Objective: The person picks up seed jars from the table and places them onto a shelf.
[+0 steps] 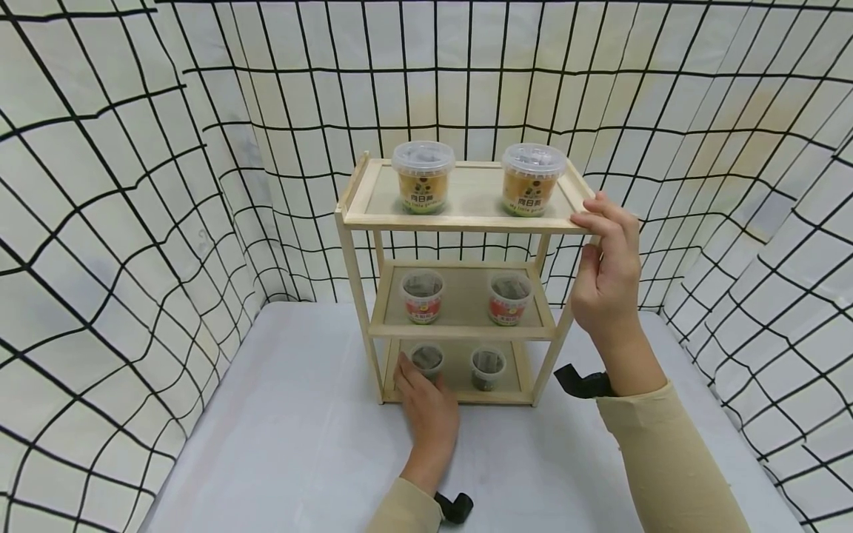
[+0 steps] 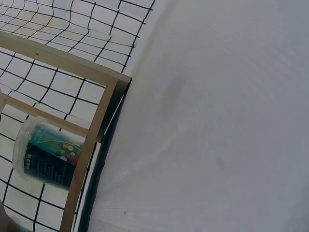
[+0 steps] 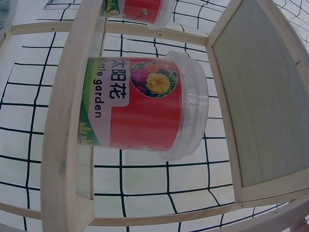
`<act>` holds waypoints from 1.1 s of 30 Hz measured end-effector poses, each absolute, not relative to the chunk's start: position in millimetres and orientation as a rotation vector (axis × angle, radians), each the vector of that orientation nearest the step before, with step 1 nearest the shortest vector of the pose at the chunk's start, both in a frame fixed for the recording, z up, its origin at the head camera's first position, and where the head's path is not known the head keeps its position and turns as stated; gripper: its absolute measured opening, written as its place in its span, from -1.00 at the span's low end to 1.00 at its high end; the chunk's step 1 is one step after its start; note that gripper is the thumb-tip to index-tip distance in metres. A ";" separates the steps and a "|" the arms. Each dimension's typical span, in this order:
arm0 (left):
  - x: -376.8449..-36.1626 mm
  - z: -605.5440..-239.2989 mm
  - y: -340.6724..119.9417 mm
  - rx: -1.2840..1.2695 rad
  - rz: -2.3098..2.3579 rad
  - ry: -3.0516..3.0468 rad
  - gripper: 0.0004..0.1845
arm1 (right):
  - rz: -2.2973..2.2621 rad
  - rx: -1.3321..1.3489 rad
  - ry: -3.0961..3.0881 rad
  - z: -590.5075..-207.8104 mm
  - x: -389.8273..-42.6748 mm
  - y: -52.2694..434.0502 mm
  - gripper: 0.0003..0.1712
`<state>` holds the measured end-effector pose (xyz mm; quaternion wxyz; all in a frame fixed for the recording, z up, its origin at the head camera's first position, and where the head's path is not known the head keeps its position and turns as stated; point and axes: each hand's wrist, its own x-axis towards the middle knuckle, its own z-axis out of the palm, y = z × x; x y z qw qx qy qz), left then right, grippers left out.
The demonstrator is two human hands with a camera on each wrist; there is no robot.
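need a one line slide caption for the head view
Left hand reaches a dark tub on the bottom shelf while the right hand grips the top corner of the wooden rack.

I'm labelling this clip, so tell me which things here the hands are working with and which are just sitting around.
In hand:
left hand, touching the bottom-left cup
right hand, holding the wooden shelf at its top right corner

Sitting about:
bottom-right cup
two red-label cups
two orange-label cups
white table
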<state>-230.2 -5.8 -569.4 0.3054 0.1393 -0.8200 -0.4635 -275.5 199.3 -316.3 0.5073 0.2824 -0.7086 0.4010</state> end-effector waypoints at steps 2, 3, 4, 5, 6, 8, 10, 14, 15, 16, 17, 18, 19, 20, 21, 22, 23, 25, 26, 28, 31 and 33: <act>-229.5 -569.6 -5.6 0.366 -1.236 -2.166 -0.13 | 0.964 0.678 -1.708 -314.8 -273.9 198.4 -0.52; -229.4 -569.8 -5.6 0.365 -1.243 -2.165 -0.12 | 0.966 0.679 -1.706 -313.9 -273.0 197.9 -0.52; -229.3 -569.9 -5.6 0.363 -1.253 -2.163 -0.11 | 0.966 0.679 -1.705 -313.1 -272.2 197.5 -0.52; -229.4 -569.8 -5.8 0.362 -1.261 -2.161 -0.10 | 0.967 0.679 -1.704 -312.3 -271.5 197.1 -0.52; -229.6 -569.4 -5.9 0.358 -1.272 -2.158 -0.08 | 0.968 0.679 -1.703 -311.6 -270.9 196.7 -0.52; -230.3 -568.6 -6.6 0.359 -1.280 -2.162 -0.06 | 0.970 0.680 -1.702 -310.9 -270.3 196.3 -0.52; -231.3 -567.2 -7.3 0.357 -1.282 -2.165 -0.04 | 0.969 0.680 -1.704 -311.0 -270.5 196.3 -0.52; -234.2 -565.4 -8.8 0.363 -1.258 -2.181 -0.02 | 0.971 0.682 -1.703 -312.8 -272.6 197.5 -0.52; -235.0 -565.1 -8.9 0.363 -1.254 -2.184 -0.01 | 0.974 0.683 -1.701 -313.1 -273.1 197.7 -0.52; -235.5 -564.8 -8.9 0.364 -1.247 -2.190 -0.01 | 0.974 0.682 -1.700 -313.7 -273.7 198.2 -0.52; -236.0 -564.6 -8.9 0.367 -1.241 -2.196 -0.01 | 0.976 0.682 -1.699 -314.3 -274.2 198.6 -0.52; -236.3 -564.4 -8.7 0.367 -1.238 -2.204 -0.01 | 0.977 0.681 -1.699 -314.9 -274.7 199.1 -0.52; -236.6 -564.3 -8.5 0.366 -1.232 -2.209 -0.01 | 0.977 0.681 -1.700 -315.5 -275.2 199.5 -0.52; -236.8 -564.3 -8.3 0.365 -1.226 -2.215 -0.02 | 0.977 0.679 -1.702 -316.0 -275.6 199.9 -0.52; -237.0 -564.2 -8.0 0.363 -1.221 -2.219 -0.03 | 0.975 0.678 -1.704 -316.6 -276.0 200.3 -0.53; -237.0 -564.0 -7.8 0.364 -1.215 -2.224 -0.04 | 0.972 0.677 -1.708 -317.6 -276.5 200.9 -0.53; -237.1 -563.7 -7.6 0.365 -1.211 -2.225 -0.05 | 0.972 0.677 -1.710 -318.1 -276.9 201.2 -0.53; -237.0 -563.2 -7.0 0.372 -1.202 -2.226 -0.06 | 0.972 0.676 -1.715 -319.1 -277.5 201.7 -0.53; -236.8 -562.8 -6.8 0.377 -1.197 -2.226 -0.06 | 0.973 0.676 -1.716 -319.4 -277.8 201.9 -0.53; -236.4 -561.9 -6.4 0.386 -1.186 -2.223 -0.06 | 0.972 0.675 -1.718 -319.7 -278.0 202.0 -0.53; -235.7 -561.6 -5.8 0.398 -1.162 -2.225 -0.06 | 0.972 0.676 -1.718 -318.9 -277.2 201.2 -0.52; -235.8 -562.3 -5.8 0.408 -1.137 -2.228 -0.06 | 0.971 0.677 -1.717 -317.9 -276.0 200.2 -0.53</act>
